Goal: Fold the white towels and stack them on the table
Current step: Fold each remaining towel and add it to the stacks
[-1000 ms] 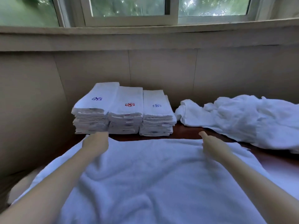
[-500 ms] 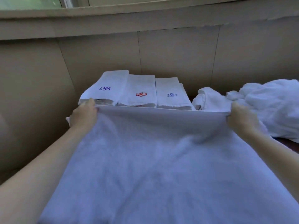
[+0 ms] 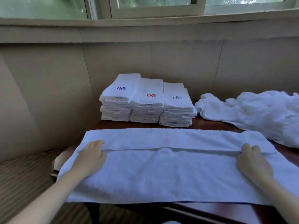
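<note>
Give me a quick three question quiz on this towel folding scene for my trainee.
1. True or false: the left hand and right hand both touch the front towel.
2. The logo atop the middle stack is: A red, B green, C yellow.
3. How many folded stacks stand on the table?
Key: 1 true; 2 A; 3 three.

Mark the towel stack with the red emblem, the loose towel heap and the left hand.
towel stack with the red emblem [image 3: 150,101], head view, top towel, below the emblem
loose towel heap [image 3: 258,113], head view, middle of its crumpled top
left hand [image 3: 91,156], head view, back of the hand
</note>
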`<state>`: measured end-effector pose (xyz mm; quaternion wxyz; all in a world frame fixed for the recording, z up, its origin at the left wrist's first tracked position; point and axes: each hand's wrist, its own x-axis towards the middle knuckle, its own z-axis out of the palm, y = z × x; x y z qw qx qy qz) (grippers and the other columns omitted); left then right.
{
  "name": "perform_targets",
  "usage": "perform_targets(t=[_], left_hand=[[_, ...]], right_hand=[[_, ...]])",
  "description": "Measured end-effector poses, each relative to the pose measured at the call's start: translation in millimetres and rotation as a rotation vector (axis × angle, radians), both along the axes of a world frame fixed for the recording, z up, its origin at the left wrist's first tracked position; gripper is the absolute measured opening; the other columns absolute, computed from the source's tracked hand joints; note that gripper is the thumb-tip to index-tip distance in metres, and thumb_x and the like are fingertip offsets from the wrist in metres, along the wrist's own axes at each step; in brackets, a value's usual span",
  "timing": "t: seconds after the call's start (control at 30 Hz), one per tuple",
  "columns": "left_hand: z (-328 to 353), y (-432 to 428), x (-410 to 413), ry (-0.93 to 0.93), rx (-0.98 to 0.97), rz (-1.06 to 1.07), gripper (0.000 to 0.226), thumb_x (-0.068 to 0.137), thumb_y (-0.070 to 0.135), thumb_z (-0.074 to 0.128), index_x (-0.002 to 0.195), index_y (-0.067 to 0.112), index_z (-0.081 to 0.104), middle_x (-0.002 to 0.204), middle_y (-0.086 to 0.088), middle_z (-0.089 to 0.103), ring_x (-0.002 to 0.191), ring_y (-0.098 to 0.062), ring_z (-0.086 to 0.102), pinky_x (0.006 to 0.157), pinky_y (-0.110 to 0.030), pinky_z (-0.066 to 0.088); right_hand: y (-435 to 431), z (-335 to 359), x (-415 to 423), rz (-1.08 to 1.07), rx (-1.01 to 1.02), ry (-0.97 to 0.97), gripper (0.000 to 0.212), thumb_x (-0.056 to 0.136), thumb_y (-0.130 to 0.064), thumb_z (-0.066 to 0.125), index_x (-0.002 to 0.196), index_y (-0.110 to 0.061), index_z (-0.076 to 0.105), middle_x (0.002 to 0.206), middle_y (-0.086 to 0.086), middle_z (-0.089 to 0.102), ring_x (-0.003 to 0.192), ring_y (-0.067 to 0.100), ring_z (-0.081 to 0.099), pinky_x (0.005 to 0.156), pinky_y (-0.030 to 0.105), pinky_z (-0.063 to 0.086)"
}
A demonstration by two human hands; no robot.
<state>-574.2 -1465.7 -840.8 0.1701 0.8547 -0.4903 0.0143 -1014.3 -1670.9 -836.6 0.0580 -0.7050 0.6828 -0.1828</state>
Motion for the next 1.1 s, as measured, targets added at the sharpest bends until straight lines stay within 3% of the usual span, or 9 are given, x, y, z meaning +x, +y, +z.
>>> perform_targets(t=[0.17, 0.33, 0.5, 0.63, 0.7, 0.77, 0.9, 1.0, 1.1], left_hand=[[2.1, -4.3, -24.7, 0.08, 0.205, 0.212, 0.056, 0.099, 0.037, 0.029, 0.151, 0.027, 0.012, 0.159, -0.004, 0.008, 0.146, -0.03, 0.004, 0.115, -0.047, 0.014], [0.4, -3.1, -4.0, 0.055, 0.229, 0.164, 0.052, 0.1, 0.042, 0.022, 0.149, 0.044, 0.007, 0.161, -0.003, -0.005, 0.148, -0.026, -0.006, 0.117, -0.045, 0.006], [7.3, -9.7, 12.6, 0.033, 0.309, 0.088, 0.05, 0.101, 0.038, 0.019, 0.149, 0.046, 0.006, 0.161, -0.004, -0.005, 0.148, -0.025, -0.009, 0.117, -0.044, 0.006], [24.6, -31.6, -15.1, -0.065, 0.333, 0.24, 0.044, 0.096, 0.024, 0.032, 0.139, 0.03, 0.033, 0.15, -0.007, 0.023, 0.141, -0.028, 0.013, 0.11, -0.043, 0.022], [39.5, -59.2, -51.3, -0.092, 0.321, 0.195, 0.035, 0.093, 0.018, 0.038, 0.128, 0.019, 0.046, 0.136, -0.009, 0.038, 0.131, -0.03, 0.029, 0.104, -0.04, 0.032], [50.1, -90.4, -96.4, 0.016, 0.255, 0.04, 0.034, 0.094, 0.014, 0.035, 0.123, 0.015, 0.052, 0.133, -0.01, 0.043, 0.125, -0.03, 0.038, 0.1, -0.039, 0.039], [38.6, -134.3, -183.5, 0.202, 0.154, -0.183, 0.042, 0.099, 0.031, 0.035, 0.14, 0.022, 0.039, 0.149, -0.005, 0.034, 0.135, -0.026, 0.033, 0.108, -0.039, 0.033], [8.5, -145.0, -218.3, 0.039, 0.23, -0.207, 0.055, 0.099, 0.049, 0.023, 0.15, 0.029, 0.019, 0.16, -0.001, 0.012, 0.146, -0.021, 0.011, 0.115, -0.046, 0.013], [-6.5, -153.0, -225.1, -0.025, 0.279, -0.174, 0.058, 0.098, 0.053, 0.017, 0.151, 0.034, 0.009, 0.161, -0.001, -0.002, 0.148, -0.024, -0.001, 0.114, -0.053, 0.006]], right_hand=[[13.4, 3.2, 3.8, -0.009, -0.013, 0.042, 0.006, 0.094, -0.006, 0.033, 0.093, -0.01, 0.037, 0.094, 0.01, 0.035, 0.073, 0.031, 0.046, 0.061, 0.037, 0.036], [23.6, 4.9, -2.6, -0.067, -0.017, 0.096, 0.013, 0.091, -0.002, 0.031, 0.1, -0.011, 0.035, 0.102, 0.009, 0.038, 0.075, 0.03, 0.048, 0.06, 0.034, 0.037], [29.6, 4.5, -10.0, -0.16, -0.002, 0.17, 0.019, 0.091, -0.005, 0.034, 0.107, -0.013, 0.041, 0.113, 0.007, 0.044, 0.093, 0.029, 0.059, 0.061, 0.029, 0.036], [31.3, 1.6, -9.6, -0.215, -0.026, 0.183, 0.019, 0.09, -0.007, 0.038, 0.108, -0.013, 0.044, 0.115, 0.007, 0.048, 0.097, 0.027, 0.059, 0.066, 0.029, 0.037], [23.0, 4.1, -10.3, -0.256, -0.017, 0.026, 0.021, 0.09, -0.009, 0.043, 0.109, -0.013, 0.049, 0.117, 0.01, 0.049, 0.105, 0.031, 0.055, 0.078, 0.033, 0.04], [10.8, 11.7, -15.3, -0.361, -0.035, -0.386, 0.022, 0.086, -0.007, 0.047, 0.104, -0.012, 0.059, 0.117, 0.015, 0.052, 0.107, 0.036, 0.052, 0.087, 0.036, 0.039], [-21.0, 22.4, -45.6, -0.515, -0.221, -1.131, 0.021, 0.081, -0.002, 0.046, 0.087, -0.013, 0.063, 0.115, 0.02, 0.058, 0.093, 0.032, 0.053, 0.08, 0.034, 0.041], [-43.8, 26.0, -68.8, -0.463, -0.22, -1.237, 0.01, 0.082, -0.012, 0.063, 0.079, -0.019, 0.056, 0.109, 0.017, 0.06, 0.105, 0.033, 0.055, 0.081, 0.038, 0.046], [-63.9, 14.0, -79.1, -0.311, -0.021, -1.128, 0.023, 0.077, -0.012, 0.073, 0.093, -0.014, 0.057, 0.097, 0.013, 0.061, 0.086, 0.024, 0.058, 0.072, 0.033, 0.046]])
